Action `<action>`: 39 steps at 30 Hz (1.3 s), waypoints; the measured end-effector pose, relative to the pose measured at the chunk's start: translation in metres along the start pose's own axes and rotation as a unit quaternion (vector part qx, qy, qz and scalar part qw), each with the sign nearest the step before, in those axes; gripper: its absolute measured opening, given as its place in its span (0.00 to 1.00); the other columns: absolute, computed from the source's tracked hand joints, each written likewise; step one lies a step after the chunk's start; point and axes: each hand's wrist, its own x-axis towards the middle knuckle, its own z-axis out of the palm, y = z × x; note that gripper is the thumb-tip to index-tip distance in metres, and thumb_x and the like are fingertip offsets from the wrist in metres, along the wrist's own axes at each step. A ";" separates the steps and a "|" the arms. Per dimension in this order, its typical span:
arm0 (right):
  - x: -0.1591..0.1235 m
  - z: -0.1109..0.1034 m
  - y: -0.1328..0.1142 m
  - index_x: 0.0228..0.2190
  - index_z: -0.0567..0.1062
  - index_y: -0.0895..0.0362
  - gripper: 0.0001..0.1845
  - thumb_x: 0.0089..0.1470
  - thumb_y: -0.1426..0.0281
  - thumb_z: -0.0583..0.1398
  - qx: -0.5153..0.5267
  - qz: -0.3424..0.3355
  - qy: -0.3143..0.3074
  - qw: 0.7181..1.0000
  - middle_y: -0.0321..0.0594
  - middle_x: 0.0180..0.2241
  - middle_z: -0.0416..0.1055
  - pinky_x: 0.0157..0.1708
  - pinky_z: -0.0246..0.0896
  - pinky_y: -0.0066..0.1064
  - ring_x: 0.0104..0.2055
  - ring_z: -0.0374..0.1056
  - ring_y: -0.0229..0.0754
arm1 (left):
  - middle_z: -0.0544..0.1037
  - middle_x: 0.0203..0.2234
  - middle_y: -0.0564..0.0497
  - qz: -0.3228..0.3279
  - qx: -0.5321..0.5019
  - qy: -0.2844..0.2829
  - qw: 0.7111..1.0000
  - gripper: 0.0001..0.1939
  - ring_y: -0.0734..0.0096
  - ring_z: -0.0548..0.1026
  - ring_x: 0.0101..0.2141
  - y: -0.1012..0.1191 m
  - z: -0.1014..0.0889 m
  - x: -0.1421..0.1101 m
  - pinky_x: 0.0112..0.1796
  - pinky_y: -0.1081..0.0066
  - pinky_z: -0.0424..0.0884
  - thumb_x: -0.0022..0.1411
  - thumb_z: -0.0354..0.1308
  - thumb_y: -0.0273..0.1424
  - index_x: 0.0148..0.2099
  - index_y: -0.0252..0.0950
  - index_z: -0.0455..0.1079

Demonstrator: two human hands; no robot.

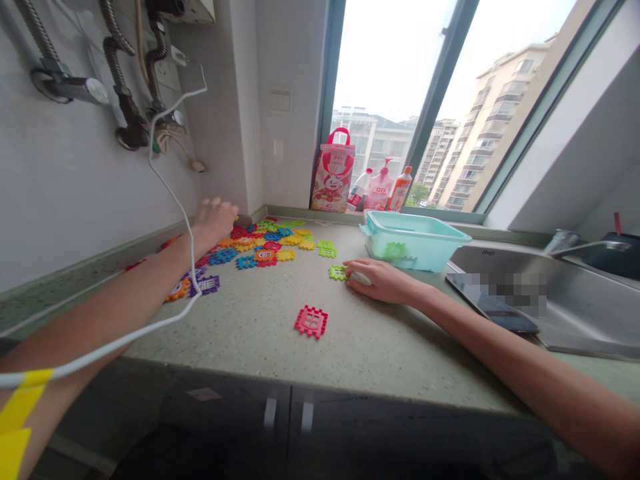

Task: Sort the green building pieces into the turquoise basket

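My left hand (215, 222) reaches over the far left of a heap of plastic interlocking building tiles (273, 237) in several colours. Its fingers are bent, and a small yellow-green bit shows at the fingertips; the rest is hidden. On the counter's middle, my right hand (377, 279) is closed with its fingertips on the edge of a green interlocking tile (338, 273), which lies flat. Closer to the front edge lies a single red interlocking tile (311, 322) with a window pattern. Two joined-looking green tiles (327, 249) lie behind my right hand.
A translucent teal tub (420, 240) stands behind my right hand, with green shapes showing through its wall. A phone (490, 303) lies by the steel sink (590, 300). A white cable (170, 190) crosses my left arm. Bottles (380, 190) and a pink bag (334, 177) line the windowsill.
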 end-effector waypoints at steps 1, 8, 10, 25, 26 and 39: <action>0.000 0.000 0.000 0.48 0.79 0.53 0.10 0.72 0.62 0.61 0.000 0.000 0.000 1.000 0.52 0.58 0.81 0.58 0.75 0.49 0.56 0.80 0.55 | 0.81 0.52 0.40 0.031 -0.006 0.026 0.999 0.20 0.52 0.73 0.57 0.012 -0.007 0.000 0.55 0.56 0.69 0.81 0.43 0.29 0.55 0.32 0.77; -0.001 -0.001 0.002 0.49 0.79 0.53 0.10 0.72 0.63 0.61 0.004 -0.005 0.000 1.000 0.52 0.58 0.80 0.58 0.75 0.47 0.57 0.80 0.55 | 0.84 0.46 0.44 0.400 -0.180 0.057 0.897 0.15 0.57 0.81 0.49 0.119 -0.022 -0.020 0.52 0.61 0.77 0.78 0.51 0.29 0.47 0.40 0.81; -0.001 -0.001 0.002 0.49 0.79 0.53 0.10 0.73 0.63 0.61 -0.001 -0.005 -0.001 1.000 0.52 0.58 0.80 0.58 0.74 0.47 0.57 0.80 0.55 | 0.85 0.51 0.44 0.465 -0.234 0.024 0.854 0.18 0.58 0.81 0.54 0.138 -0.015 -0.029 0.57 0.61 0.76 0.78 0.49 0.28 0.57 0.42 0.80; 0.002 0.003 -0.003 0.50 0.78 0.53 0.10 0.72 0.67 0.60 -0.010 -0.011 0.001 1.000 0.49 0.55 0.81 0.57 0.75 0.45 0.55 0.80 0.52 | 0.69 0.72 0.36 0.225 -0.244 -0.114 0.936 0.40 0.49 0.68 0.71 0.130 0.019 -0.013 0.69 0.55 0.63 0.76 0.44 0.59 0.72 0.35 0.68; 0.002 0.003 -0.004 0.50 0.78 0.53 0.09 0.72 0.67 0.60 -0.010 -0.010 -0.001 1.000 0.49 0.55 0.81 0.57 0.75 0.45 0.55 0.80 0.52 | 0.73 0.69 0.36 0.219 -0.230 -0.097 0.943 0.38 0.49 0.71 0.67 0.127 0.018 -0.014 0.66 0.55 0.66 0.76 0.45 0.59 0.69 0.36 0.71; 0.001 -0.002 -0.004 0.52 0.78 0.52 0.11 0.72 0.65 0.60 -0.004 -0.003 -0.011 1.000 0.49 0.57 0.81 0.56 0.75 0.43 0.54 0.80 0.52 | 0.81 0.55 0.32 0.156 -0.072 -0.035 0.984 0.34 0.43 0.78 0.57 0.118 0.007 -0.016 0.57 0.52 0.71 0.77 0.46 0.55 0.59 0.33 0.78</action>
